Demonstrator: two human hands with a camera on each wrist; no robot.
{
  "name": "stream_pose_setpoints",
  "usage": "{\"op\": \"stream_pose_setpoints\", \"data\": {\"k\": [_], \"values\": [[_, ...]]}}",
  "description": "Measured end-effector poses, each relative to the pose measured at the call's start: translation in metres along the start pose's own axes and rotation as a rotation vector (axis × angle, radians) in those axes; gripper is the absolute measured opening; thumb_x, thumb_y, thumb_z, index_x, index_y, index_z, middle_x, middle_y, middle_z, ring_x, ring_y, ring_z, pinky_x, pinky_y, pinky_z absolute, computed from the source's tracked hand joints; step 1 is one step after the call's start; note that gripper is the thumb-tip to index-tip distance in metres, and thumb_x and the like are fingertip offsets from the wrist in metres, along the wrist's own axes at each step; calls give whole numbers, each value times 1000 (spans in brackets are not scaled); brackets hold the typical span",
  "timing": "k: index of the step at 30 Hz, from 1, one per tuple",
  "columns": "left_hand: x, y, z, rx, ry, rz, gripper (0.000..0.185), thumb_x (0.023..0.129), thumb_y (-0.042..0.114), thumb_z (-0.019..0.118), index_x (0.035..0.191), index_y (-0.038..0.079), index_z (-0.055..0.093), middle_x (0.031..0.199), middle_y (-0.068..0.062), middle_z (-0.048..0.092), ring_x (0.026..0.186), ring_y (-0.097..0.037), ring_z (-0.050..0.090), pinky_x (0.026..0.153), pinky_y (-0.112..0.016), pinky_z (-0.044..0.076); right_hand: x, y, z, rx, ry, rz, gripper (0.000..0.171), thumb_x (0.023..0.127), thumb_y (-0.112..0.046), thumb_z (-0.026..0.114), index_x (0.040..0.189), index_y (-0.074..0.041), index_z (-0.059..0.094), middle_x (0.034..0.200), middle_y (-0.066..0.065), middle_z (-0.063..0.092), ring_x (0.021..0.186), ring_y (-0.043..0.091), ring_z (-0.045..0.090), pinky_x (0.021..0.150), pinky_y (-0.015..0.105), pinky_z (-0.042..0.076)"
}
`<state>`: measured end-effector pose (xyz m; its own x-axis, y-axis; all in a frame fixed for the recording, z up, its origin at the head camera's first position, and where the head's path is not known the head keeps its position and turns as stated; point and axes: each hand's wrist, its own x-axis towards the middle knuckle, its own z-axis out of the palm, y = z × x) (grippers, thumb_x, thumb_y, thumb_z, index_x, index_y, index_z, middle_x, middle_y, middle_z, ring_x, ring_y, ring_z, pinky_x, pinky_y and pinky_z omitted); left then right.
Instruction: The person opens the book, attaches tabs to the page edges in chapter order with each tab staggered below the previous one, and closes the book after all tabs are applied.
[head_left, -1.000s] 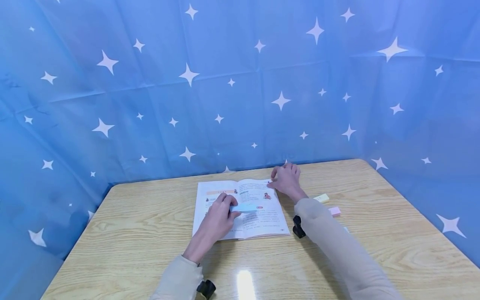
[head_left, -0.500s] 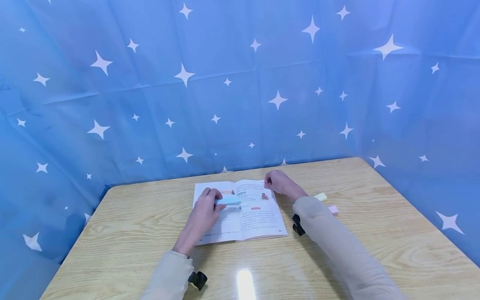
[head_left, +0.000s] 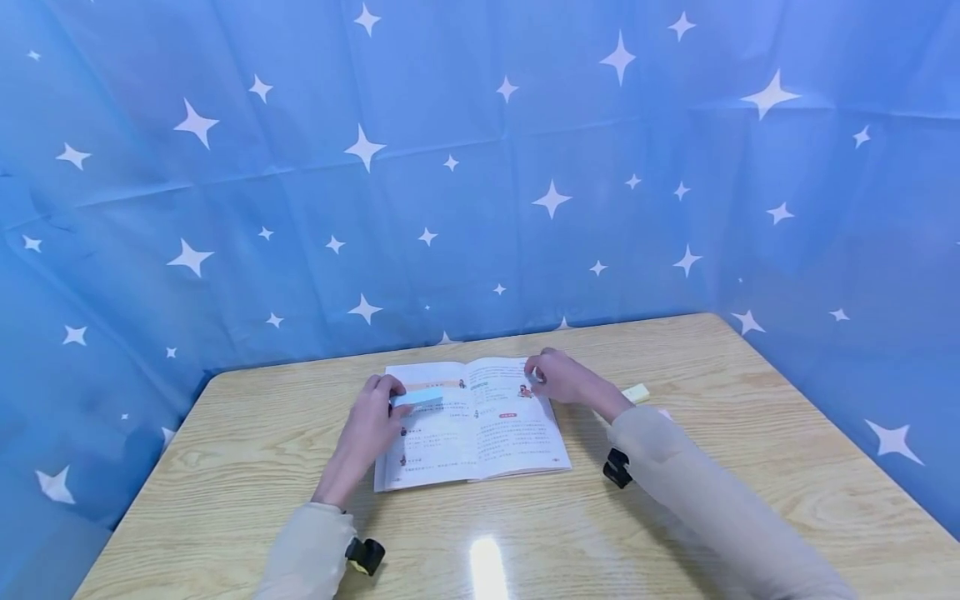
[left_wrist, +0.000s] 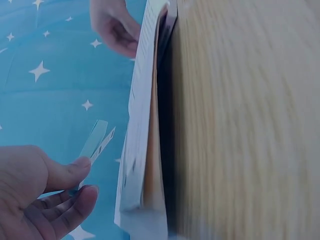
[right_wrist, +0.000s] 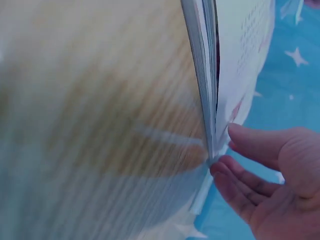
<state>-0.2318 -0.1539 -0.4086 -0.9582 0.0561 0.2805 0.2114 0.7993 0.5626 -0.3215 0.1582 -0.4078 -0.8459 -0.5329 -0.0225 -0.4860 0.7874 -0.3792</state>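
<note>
An open book with printed pages and small coloured pictures lies on the wooden table. Over its left page, my left hand pinches a pale blue sticky note pad between thumb and fingers. In the left wrist view, the pad shows as a blue strip with a pale printed strip beneath it, standing out from the fingertips. My right hand is at the upper part of the book's right edge. In the right wrist view, its thumb lies at the page face and its fingers curl at the page edge.
A pale yellow sticky note pad lies right of the book, near the right forearm. A pink pad is mostly hidden behind the right sleeve. A blue curtain with white stars stands behind the table.
My left hand has carried the blue pad leftward from the book's middle to its left page. My right hand has come down slightly from the upper right corner along the page edge.
</note>
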Motion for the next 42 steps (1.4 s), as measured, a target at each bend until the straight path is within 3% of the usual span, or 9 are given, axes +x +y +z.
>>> {"op": "stream_pose_setpoints", "data": {"k": [9, 21, 23, 27, 29, 36, 42], "values": [[2, -31, -15, -3, 37, -14, 16, 93, -1, 69, 107, -6, 62, 104, -18, 57, 89, -29, 58, 76, -42, 52, -18, -15, 5, -6, -6, -107, 13, 98, -4, 65, 110, -6, 69, 97, 7, 57, 83, 17, 48, 73, 32, 45], [5, -72, -37, 65, 37, -145, 19, 94, 6, 71, 107, -5, 63, 104, -20, 59, 88, -33, 59, 75, -48, 50, -41, -32, 11, -9, 1, -234, 20, 95, -1, 66, 115, 1, 69, 99, 10, 61, 76, 14, 51, 68, 28, 48], [5, -80, -41, 78, 23, -180, 18, 93, 6, 70, 106, -5, 63, 105, -20, 59, 89, -34, 59, 73, -48, 50, -43, -36, 13, -11, -7, -241, 20, 95, -1, 67, 115, 0, 70, 104, 11, 63, 80, 16, 55, 71, 29, 51], [6, -92, -46, 96, -6, -240, 15, 93, 5, 69, 104, -3, 63, 104, -21, 60, 87, -34, 58, 70, -46, 48, -48, -41, 15, -22, -27, -238, 20, 95, -3, 66, 115, -3, 70, 115, 13, 66, 102, 29, 63, 83, 37, 54], [5, -97, -47, 106, -19, -262, 14, 93, 6, 69, 103, -2, 63, 101, -20, 61, 84, -33, 57, 67, -44, 47, -50, -43, 16, -19, -32, -233, 19, 96, -3, 66, 115, -5, 70, 118, 13, 66, 108, 32, 62, 86, 39, 54], [2, -105, -51, 118, -60, -303, 14, 94, 9, 69, 102, -1, 63, 99, -22, 54, 76, -31, 52, 56, -38, 41, -52, -46, 15, -5, -27, -232, 19, 96, -3, 67, 114, -4, 71, 116, 13, 66, 105, 30, 62, 85, 39, 54], [2, -100, -54, 158, -107, -314, 23, 96, 11, 66, 110, -6, 59, 104, -29, 50, 76, -36, 52, 58, -42, 43, -47, -45, 12, 16, -28, -231, 19, 97, -5, 67, 115, -3, 71, 109, 11, 64, 84, 18, 58, 73, 32, 52]]}}
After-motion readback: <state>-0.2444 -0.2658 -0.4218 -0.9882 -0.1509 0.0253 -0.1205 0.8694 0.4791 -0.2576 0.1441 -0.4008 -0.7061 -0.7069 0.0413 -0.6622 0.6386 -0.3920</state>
